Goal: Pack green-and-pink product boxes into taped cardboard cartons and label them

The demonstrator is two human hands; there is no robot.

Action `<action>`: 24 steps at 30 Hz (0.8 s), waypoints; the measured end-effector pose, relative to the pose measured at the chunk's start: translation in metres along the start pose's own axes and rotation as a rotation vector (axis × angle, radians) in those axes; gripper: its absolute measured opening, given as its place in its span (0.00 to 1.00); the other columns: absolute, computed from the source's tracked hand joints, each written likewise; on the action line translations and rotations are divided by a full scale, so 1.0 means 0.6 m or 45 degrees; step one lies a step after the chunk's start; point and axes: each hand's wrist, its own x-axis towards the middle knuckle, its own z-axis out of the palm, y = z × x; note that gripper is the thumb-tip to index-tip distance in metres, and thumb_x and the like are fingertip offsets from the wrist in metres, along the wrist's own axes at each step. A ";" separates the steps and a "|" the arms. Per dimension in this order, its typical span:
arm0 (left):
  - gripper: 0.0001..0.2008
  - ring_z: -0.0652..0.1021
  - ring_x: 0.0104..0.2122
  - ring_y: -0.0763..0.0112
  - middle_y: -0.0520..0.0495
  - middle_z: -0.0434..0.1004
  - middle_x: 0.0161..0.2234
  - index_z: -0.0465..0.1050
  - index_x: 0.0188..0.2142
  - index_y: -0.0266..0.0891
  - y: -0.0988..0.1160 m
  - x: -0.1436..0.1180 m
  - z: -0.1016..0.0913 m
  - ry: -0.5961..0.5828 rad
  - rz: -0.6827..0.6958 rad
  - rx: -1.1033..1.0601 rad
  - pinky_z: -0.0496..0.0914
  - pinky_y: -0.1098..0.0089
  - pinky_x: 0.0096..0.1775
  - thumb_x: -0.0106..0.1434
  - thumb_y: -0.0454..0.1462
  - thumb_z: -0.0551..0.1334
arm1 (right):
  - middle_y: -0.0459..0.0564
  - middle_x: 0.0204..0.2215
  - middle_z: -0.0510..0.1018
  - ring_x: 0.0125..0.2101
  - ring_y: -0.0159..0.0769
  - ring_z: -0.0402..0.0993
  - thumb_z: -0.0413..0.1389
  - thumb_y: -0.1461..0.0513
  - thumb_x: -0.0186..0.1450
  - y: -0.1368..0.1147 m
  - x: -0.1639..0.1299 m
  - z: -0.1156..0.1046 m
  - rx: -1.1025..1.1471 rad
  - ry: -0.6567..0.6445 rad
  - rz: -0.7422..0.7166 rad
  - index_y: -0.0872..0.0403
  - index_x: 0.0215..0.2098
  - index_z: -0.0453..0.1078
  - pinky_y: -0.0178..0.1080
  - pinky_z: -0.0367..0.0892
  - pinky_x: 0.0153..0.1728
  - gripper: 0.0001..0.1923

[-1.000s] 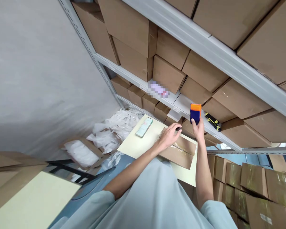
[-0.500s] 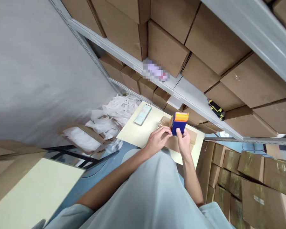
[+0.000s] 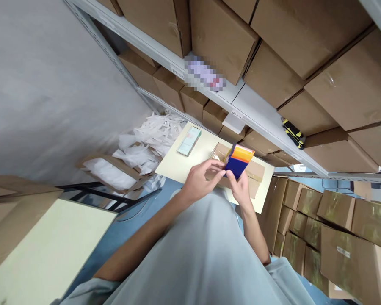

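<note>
Nearest to us: our pale shirt front fills the bottom of the view, both forearms running up and away from it and meeting over the desk (image 3: 178, 169).

Left hand (image 3: 198, 184): arm angled in from lower left, wrist bent, fingers curled, thumb and fingertips pinching the near lower edge of the blue-and-orange box (image 3: 237, 161). Grip is clenched on that box.

Right hand (image 3: 241, 188): forearm comes up nearly vertical, palm under the box, fingers wrapped up its underside. Grip is also closed on the box.

The box sits between the two grips, tilted, orange end up and away from us, blue body toward the hands. It is held clear of the desk, right above the flat cardboard carton (image 3: 254, 171) that lies there with clear tape on it.

Further out on the desk: a slim pale green carton (image 3: 189, 141), lying flat, well apart from the hands.

Left of the desk: a heap of white plastic wrappers (image 3: 146, 144) on the floor.

Beyond: the metal shelf (image 3: 257, 120) stacked with brown boxes, a yellow-and-black tool (image 3: 292, 132) lying on its edge.
</note>
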 end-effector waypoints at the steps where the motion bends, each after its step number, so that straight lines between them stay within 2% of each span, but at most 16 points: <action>1: 0.13 0.88 0.41 0.66 0.42 0.89 0.49 0.81 0.52 0.41 0.010 0.009 -0.008 0.017 0.027 -0.016 0.84 0.65 0.48 0.74 0.44 0.69 | 0.57 0.51 0.89 0.51 0.48 0.86 0.65 0.40 0.74 0.002 -0.004 -0.002 -0.035 -0.023 -0.048 0.53 0.58 0.78 0.48 0.81 0.56 0.28; 3: 0.18 0.87 0.43 0.65 0.39 0.86 0.54 0.80 0.56 0.40 0.033 0.031 -0.026 0.059 0.109 -0.043 0.83 0.64 0.48 0.73 0.46 0.70 | 0.57 0.53 0.88 0.52 0.47 0.87 0.65 0.43 0.76 0.005 -0.012 -0.010 -0.114 -0.083 -0.134 0.51 0.62 0.77 0.48 0.82 0.56 0.27; 5: 0.20 0.85 0.45 0.65 0.38 0.84 0.56 0.81 0.59 0.41 0.059 0.055 -0.043 0.032 0.204 -0.041 0.83 0.63 0.48 0.72 0.47 0.71 | 0.56 0.55 0.88 0.52 0.47 0.87 0.65 0.45 0.77 0.007 -0.019 -0.022 -0.186 -0.138 -0.197 0.50 0.65 0.75 0.47 0.83 0.55 0.26; 11: 0.10 0.83 0.45 0.62 0.44 0.87 0.46 0.86 0.49 0.44 0.116 0.096 -0.070 -0.310 0.332 0.080 0.81 0.60 0.50 0.72 0.43 0.71 | 0.57 0.54 0.87 0.54 0.51 0.87 0.64 0.50 0.79 0.008 -0.037 -0.055 -0.332 -0.181 -0.286 0.48 0.65 0.74 0.51 0.84 0.56 0.21; 17: 0.06 0.83 0.46 0.61 0.45 0.88 0.44 0.88 0.44 0.46 0.126 0.102 -0.063 -0.401 0.476 0.160 0.79 0.57 0.55 0.75 0.42 0.70 | 0.58 0.55 0.86 0.55 0.52 0.87 0.63 0.50 0.79 0.002 -0.046 -0.069 -0.369 -0.184 -0.282 0.48 0.66 0.73 0.52 0.85 0.56 0.21; 24: 0.03 0.82 0.42 0.64 0.47 0.88 0.43 0.88 0.44 0.50 0.130 0.099 -0.047 -0.360 0.674 0.255 0.78 0.60 0.50 0.73 0.42 0.75 | 0.57 0.53 0.87 0.52 0.51 0.87 0.63 0.50 0.79 0.008 -0.051 -0.080 -0.377 -0.172 -0.297 0.47 0.64 0.73 0.53 0.84 0.56 0.19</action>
